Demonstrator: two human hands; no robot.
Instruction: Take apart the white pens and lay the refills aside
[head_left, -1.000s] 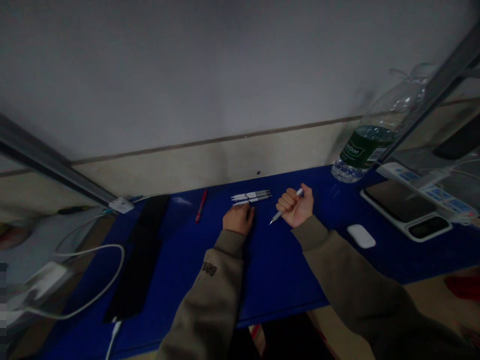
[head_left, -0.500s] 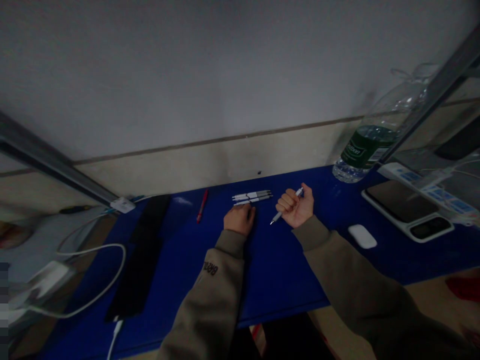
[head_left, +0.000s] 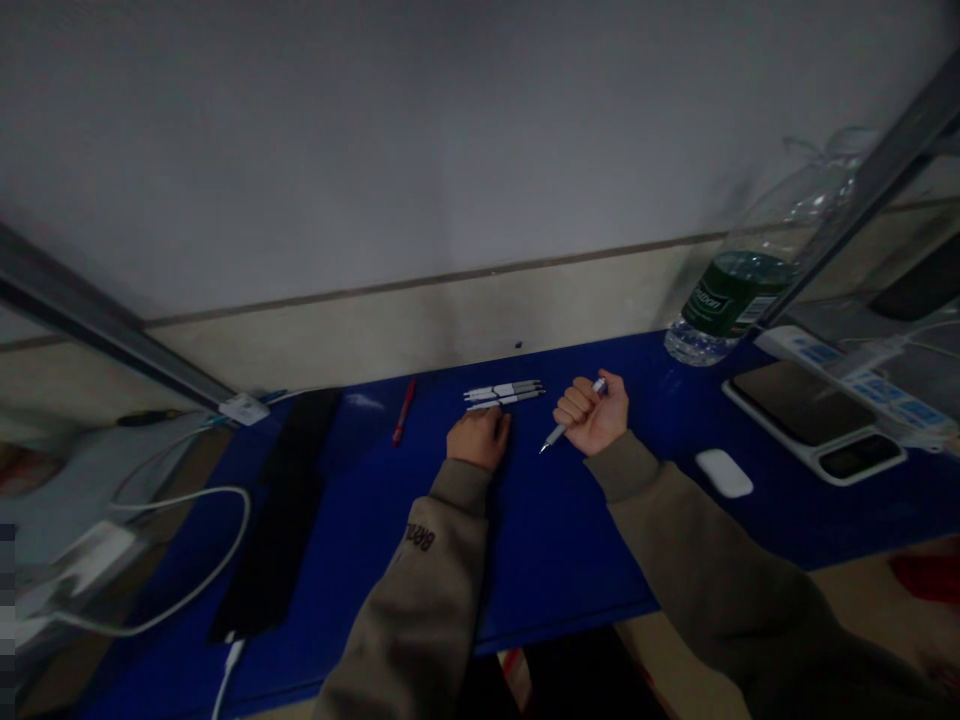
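Note:
My right hand [head_left: 592, 415] is closed around a white and grey click pen [head_left: 556, 436]. The pen slants, its metal tip pointing down and left above the table, and my thumb is beside its upper end. Palm down on the blue table [head_left: 555, 560] rests my left hand [head_left: 478, 438], its thumb a little apart and its fingertips partly hidden. Just beyond those fingers lie several similar white and grey pens [head_left: 502, 392] side by side. Farther left is a red pen [head_left: 403, 410].
A white mouse-shaped case [head_left: 724, 473] and a small scale [head_left: 814, 415] are on the right. A large water bottle [head_left: 739, 290] stands at the back right near a power strip [head_left: 900, 395]. Leftward lie a long black object [head_left: 277, 540] and a white cable [head_left: 244, 540].
The thumb of my right hand has lowered slightly toward the pen's upper end, and the pen's tip has shifted a little. My left hand has stayed in place.

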